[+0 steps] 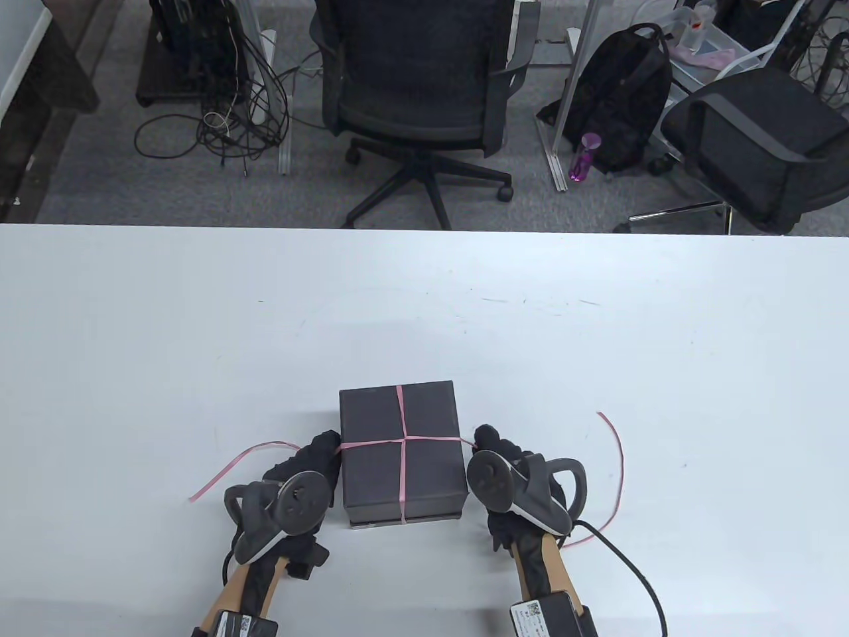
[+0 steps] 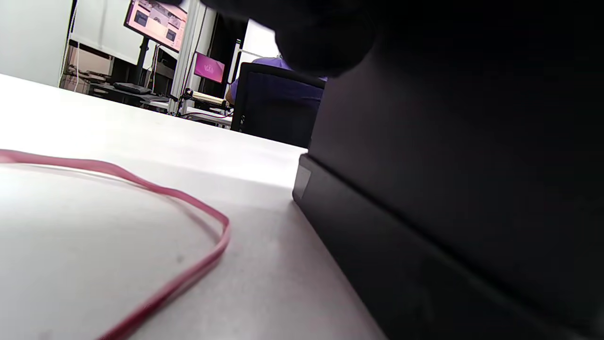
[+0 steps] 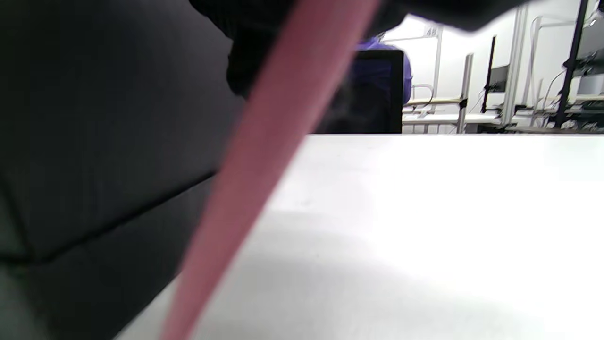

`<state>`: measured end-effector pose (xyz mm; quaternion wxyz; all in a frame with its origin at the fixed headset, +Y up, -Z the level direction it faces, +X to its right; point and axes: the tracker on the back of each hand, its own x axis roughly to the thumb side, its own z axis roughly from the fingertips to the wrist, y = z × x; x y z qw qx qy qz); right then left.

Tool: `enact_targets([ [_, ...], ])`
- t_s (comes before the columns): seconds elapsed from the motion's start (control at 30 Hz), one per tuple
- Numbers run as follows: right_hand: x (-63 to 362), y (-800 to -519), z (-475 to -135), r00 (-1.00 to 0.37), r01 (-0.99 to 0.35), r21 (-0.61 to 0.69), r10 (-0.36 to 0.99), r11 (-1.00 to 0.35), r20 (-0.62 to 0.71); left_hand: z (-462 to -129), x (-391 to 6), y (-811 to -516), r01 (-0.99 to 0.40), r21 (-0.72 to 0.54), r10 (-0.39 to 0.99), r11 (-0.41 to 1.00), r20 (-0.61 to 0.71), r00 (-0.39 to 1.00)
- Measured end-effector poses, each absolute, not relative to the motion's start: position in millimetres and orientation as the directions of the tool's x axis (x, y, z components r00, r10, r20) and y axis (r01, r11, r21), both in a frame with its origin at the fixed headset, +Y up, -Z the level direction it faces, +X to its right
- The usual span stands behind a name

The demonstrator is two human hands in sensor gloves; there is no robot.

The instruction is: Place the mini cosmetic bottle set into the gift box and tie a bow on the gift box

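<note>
Bright even light; wrist views blurred, dark.

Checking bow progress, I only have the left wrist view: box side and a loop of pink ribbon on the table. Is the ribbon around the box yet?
Observer: Yes. In the table view the pink ribbon crosses on the lid of the gift box.
Operator: Bow tied?
Observer: No bow shows; both loose ends trail on the table.
Operator: Right hand?
Observer: The right hand is at the box's right side, with the ribbon running taut from it in the right wrist view.
</note>
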<state>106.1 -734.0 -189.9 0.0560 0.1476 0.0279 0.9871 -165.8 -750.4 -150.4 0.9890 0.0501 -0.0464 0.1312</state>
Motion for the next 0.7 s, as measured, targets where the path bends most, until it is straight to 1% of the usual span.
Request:
enact_targets([
  [0.07,105,-740,-191,-0.942,-0.138,0.130,0.171,-0.982,0.289,-150,-165,-753,-0.266,0.080,0.259,0.961,0.091,0.962],
  [0.2,106,-754,-195,-0.911,-0.299,0.244,0.352,-0.922,0.215,-152,-165,-760,-0.317,0.028,0.315,0.948,0.058,0.947],
  [0.27,106,-759,-196,-0.896,-0.341,0.273,0.399,-0.900,0.196,-153,-164,-764,-0.338,-0.007,0.338,0.941,0.031,0.941],
  [0.53,105,-773,-198,-0.918,-0.290,0.310,0.355,-0.905,0.176,-158,-165,-778,-0.399,-0.111,0.398,0.910,-0.033,0.917],
  [0.7,106,-783,-200,-0.911,-0.312,0.399,0.390,-0.862,0.131,-161,-164,-787,-0.436,-0.221,0.426,0.873,-0.092,0.900],
])
